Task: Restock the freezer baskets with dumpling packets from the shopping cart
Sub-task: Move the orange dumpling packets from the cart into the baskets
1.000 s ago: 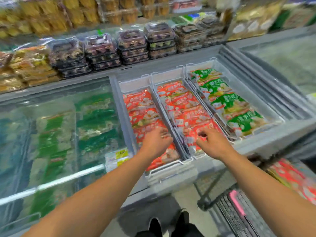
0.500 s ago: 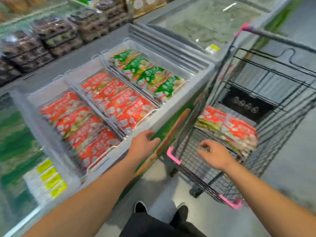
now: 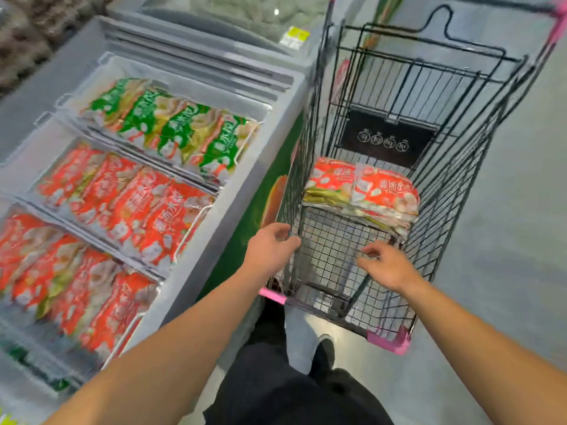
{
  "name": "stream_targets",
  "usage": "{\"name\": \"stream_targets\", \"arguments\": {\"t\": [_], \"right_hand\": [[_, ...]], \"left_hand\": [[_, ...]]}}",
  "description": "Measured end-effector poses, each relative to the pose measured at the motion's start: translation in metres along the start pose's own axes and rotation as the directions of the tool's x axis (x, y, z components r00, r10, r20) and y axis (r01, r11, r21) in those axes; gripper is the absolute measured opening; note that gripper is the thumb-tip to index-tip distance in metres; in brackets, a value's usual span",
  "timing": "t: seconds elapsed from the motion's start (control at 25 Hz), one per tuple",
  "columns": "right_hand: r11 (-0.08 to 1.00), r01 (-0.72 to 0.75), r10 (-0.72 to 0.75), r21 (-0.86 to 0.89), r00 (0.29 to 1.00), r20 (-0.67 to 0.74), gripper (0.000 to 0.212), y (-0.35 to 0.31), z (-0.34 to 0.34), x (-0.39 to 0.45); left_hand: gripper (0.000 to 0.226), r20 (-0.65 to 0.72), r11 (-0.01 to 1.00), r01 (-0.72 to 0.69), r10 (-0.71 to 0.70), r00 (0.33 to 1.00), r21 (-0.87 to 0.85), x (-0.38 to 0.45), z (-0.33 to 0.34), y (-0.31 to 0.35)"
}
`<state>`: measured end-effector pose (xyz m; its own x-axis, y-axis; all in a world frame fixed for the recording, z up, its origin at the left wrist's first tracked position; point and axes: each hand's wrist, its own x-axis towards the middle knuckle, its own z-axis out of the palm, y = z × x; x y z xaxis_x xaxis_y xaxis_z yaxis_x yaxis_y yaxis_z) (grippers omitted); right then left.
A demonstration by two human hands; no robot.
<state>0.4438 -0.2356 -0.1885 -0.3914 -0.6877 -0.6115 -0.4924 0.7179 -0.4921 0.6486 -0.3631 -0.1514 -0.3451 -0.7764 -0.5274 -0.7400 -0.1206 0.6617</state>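
A stack of red dumpling packets (image 3: pixel 365 191) lies in the black wire shopping cart (image 3: pixel 454 185) on the right. On the left, the open freezer holds two baskets of red packets (image 3: pixel 129 204) (image 3: pixel 61 280) and one basket of green packets (image 3: pixel 175 130). My left hand (image 3: pixel 270 250) hovers at the cart's near left corner, fingers loosely curled and holding nothing. My right hand (image 3: pixel 388 265) reaches into the cart, fingers spread, a little short of the packet stack.
The freezer's grey rim (image 3: pixel 233 210) runs between the baskets and the cart. Pink bumpers (image 3: pixel 389 340) mark the cart's near corners. A second glass-topped freezer (image 3: pixel 233 13) stands behind. Grey floor lies to the right, and my feet are below.
My view and both hands have swung right from the red freezer baskets to the cart. The left hand left the freezer rim; the right hand moved deeper into the cart.
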Motion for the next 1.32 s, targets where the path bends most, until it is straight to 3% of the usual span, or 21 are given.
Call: {"name": "stream_targets", "arguments": {"t": [0.28, 0.48, 0.76, 1.04, 1.16, 1.32], "right_hand": [[0.968, -0.215, 0.225, 0.126, 0.972, -0.066, 0.042, -0.023, -0.014, 0.054], [0.936, -0.284, 0.304, 0.208, 0.95, -0.07, 0.04, -0.023, -0.025, 0.1], [0.886, -0.336, 0.373, 0.32, 0.926, -0.059, 0.041, 0.033, -0.028, 0.183], [0.921, -0.248, 0.341, 0.301, 0.886, -0.315, 0.038, 0.106, -0.049, 0.263], [0.922, -0.234, 0.342, 0.308, 0.863, -0.371, 0.041, 0.131, -0.045, 0.289], [0.909, -0.193, 0.355, 0.369, 0.823, -0.443, 0.04, 0.14, -0.03, 0.308]], "left_hand": [[0.048, 0.201, 0.996, -0.086, 0.08, 0.976, 0.025, 0.105, -0.005, 0.04], [0.049, 0.258, 0.999, -0.04, 0.033, 0.966, 0.024, 0.165, 0.02, 0.061], [0.037, 0.249, 0.997, 0.083, -0.082, 0.965, 0.004, 0.249, 0.096, 0.061], [0.03, 0.18, 0.995, 0.101, -0.095, 0.979, -0.022, 0.321, 0.191, 0.064], [0.014, 0.189, 0.998, 0.061, -0.065, 0.98, 0.027, 0.345, 0.223, 0.074], [0.014, 0.084, 0.986, 0.133, -0.142, 0.986, 0.103, 0.374, 0.255, 0.076]]}}
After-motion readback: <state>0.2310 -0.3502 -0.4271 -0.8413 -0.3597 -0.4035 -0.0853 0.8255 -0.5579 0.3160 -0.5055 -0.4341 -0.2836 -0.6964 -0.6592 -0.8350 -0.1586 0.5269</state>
